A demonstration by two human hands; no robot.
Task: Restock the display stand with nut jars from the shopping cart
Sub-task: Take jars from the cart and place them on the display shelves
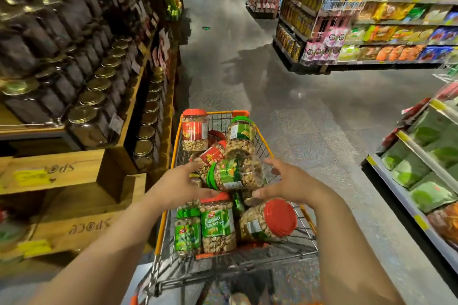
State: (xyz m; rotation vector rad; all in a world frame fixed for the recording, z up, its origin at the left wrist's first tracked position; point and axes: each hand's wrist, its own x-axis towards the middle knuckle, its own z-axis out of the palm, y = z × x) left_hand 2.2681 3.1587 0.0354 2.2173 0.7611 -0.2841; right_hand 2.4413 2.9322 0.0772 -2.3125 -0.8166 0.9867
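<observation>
Wooden display stand (74,171) is seen at left, with dark jars (89,126) shelved above it. Shopping cart (262,252) is parked beside it, loaded with nut jars. Step in hand, as judged: pickup. A green-lidded jar (235,173), lying sideways on top of the pile, is flanked by left hand (178,181) and right hand (290,183). Fingers are spread; contact cannot be confirmed, nothing clamped. Next, a two-sided squeeze, a lift, then a swing left to the stand is called for.

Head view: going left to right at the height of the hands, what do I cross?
Wooden crate → left hand → green-lidded nut jar lying on its side → right hand → green packs on the right shelf.
</observation>
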